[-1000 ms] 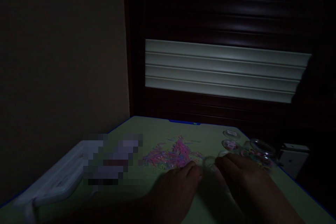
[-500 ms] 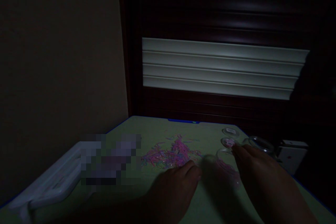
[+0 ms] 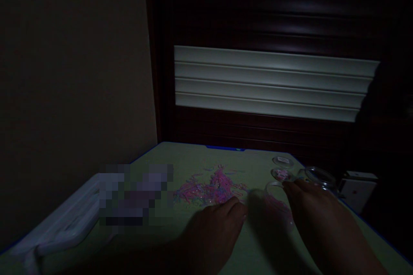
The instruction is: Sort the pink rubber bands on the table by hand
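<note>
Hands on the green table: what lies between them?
In the head view, a small clear container holding pink bits lies between the left hand and the right hand; dimness hides more.

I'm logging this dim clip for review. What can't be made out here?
Head view, all very dark:
- left hand: whether its fingertips pinch anything from the pink pile; shadow hides them.
- right hand: whether it touches the clear cup; its own fingers cover the spot.
- small round containers: contents too small.
- white tray: partly behind a blurred patch.
</note>
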Tool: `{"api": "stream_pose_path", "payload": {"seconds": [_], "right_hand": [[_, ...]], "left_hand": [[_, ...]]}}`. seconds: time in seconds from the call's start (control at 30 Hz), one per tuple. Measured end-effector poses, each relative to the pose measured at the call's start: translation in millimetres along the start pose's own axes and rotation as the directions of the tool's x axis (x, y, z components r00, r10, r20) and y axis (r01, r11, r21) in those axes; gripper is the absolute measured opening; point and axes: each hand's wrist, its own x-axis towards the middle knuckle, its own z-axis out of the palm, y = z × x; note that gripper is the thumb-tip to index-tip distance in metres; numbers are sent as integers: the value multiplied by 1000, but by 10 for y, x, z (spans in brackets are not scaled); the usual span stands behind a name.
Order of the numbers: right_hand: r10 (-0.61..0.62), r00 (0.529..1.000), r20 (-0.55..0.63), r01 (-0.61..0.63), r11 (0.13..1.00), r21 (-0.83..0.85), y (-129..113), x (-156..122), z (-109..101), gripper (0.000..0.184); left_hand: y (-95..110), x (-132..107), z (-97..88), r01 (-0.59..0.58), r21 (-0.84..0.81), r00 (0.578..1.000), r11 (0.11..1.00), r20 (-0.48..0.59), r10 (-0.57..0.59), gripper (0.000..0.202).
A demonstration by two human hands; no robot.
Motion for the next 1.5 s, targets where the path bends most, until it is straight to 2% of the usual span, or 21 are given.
{"api": "stream_pose_path", "payload": {"seconds": [0.13,0.3,0.43,0.67,0.73,0.83,0.97,1.13,1.33,1.5], "right_hand": [[2,1000,-5,-1,999,39,-13,-6,-26,38],[-118,987,-111,137,973,185,-62,-9,-26,27],[-186,982,-19,179,903,390,-141,-8,1,22],[-364,924,115,302,881,365,-243,1,151,29],[-369,922,119,307,882,357,-243,4,219,31],[-363,924,120,307,892,330,-235,5,274,24],[-332,932,145,267,900,345,-237,8,216,20],[-333,917,219,238,898,370,-261,31,128,24],[-342,922,182,252,887,387,-235,29,204,22],[-332,929,161,243,879,410,-211,16,227,25]], "left_hand": [[0,4,-1,6,13,1000,1000,7,-6,24],[22,7,-17,11,21,1000,1000,20,-11,23],[3,8,12,27,51,999,998,21,-28,20],[-67,16,87,94,115,994,989,39,-99,15],[-74,13,100,86,125,995,988,36,-91,15],[-70,6,102,79,141,996,987,25,-83,16],[-62,5,82,75,172,996,982,31,-81,16],[-119,21,75,61,257,996,965,48,-76,17],[-225,68,-3,72,434,987,898,98,-127,30],[-287,79,-96,91,488,985,868,86,-152,35]]}}
